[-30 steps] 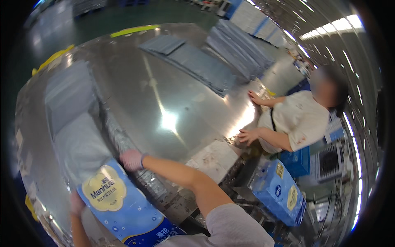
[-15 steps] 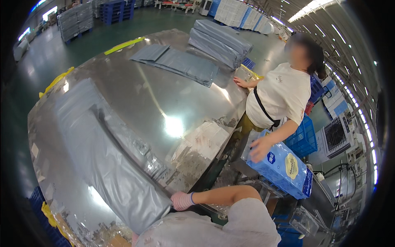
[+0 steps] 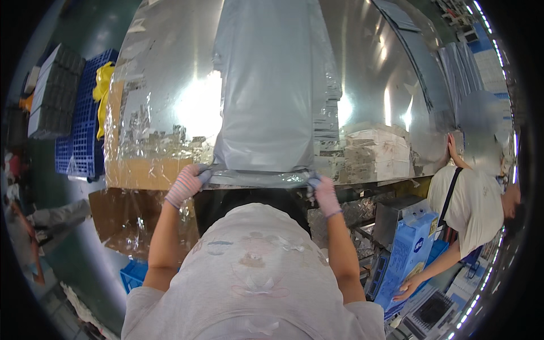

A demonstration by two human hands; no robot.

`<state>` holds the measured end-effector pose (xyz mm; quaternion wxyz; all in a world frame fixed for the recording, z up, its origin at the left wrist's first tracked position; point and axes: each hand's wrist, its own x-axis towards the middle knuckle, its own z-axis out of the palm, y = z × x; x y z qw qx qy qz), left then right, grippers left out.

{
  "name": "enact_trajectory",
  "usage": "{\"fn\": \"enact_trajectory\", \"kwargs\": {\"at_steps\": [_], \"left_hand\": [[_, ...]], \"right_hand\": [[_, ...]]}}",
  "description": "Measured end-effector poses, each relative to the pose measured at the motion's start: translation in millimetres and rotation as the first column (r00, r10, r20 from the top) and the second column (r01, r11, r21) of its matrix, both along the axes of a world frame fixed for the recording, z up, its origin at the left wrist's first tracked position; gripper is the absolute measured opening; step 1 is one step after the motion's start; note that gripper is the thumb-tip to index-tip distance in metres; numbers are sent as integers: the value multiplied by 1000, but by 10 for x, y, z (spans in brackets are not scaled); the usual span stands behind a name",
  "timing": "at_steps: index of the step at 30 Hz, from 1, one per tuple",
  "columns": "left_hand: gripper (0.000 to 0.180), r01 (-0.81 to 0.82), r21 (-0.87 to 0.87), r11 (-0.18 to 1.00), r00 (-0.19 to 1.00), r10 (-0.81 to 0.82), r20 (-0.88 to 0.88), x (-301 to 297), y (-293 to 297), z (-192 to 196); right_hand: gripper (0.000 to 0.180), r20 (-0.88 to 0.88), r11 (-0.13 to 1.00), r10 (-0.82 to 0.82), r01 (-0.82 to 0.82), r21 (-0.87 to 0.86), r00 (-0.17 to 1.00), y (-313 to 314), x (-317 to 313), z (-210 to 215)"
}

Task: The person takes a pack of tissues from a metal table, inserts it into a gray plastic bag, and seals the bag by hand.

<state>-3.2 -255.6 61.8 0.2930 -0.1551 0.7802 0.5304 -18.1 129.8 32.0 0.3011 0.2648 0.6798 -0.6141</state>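
A long, flat grey plastic bag [image 3: 266, 90] lies lengthwise on the metal table [image 3: 362, 107], its near end at the table edge. My left hand [image 3: 187, 185], in a pink-and-white striped glove with grey fingertips, is closed on the left corner of that end. At the opposite corner my right hand [image 3: 326, 195], gloved alike and slightly blurred, grips the plastic. Between the hands the end forms a narrow crosswise band. More clear and grey plastic layers [image 3: 326, 107] show along the bag's right side. Whether several bags are stacked there I cannot tell.
To the right a co-worker [image 3: 467, 204] rests one hand on the table and the other on a blue package [image 3: 405, 255]. A cardboard box [image 3: 136, 218] stands below the table's left edge. Folded grey sheets [image 3: 419, 62] lie at the far right, blue pallets [image 3: 85, 124] at left.
My view has swung round to face the bag end-on. Both hands now show at its near corners; before, one glove was plainly visible there. The co-worker still touches the blue package.
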Motion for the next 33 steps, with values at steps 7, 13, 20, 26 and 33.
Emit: {"fn": "enact_trajectory", "kwargs": {"at_steps": [7,13,20,26,33], "left_hand": [[23,217,301,929,976,-206,-68,56,396,402],[28,369,-383,847,839,-480,-254,-374,1151,-9],[33,616,-550,564,491,-821,-292,-345,1492,-427],[40,544,-309,780,651,-625,-430,-368,2026,-319],[27,472,-13,881,793,-431,-431,-283,1858,-132]], "right_hand": [[19,-444,987,-163,142,-82,881,33,-76,33],[11,-192,997,19,-32,-64,981,71,42,-399],[14,-333,989,73,-110,-94,940,-79,190,-215],[6,-516,675,692,-197,711,505,-100,152,-259],[15,-590,860,505,-312,403,629,-161,111,-45]]}}
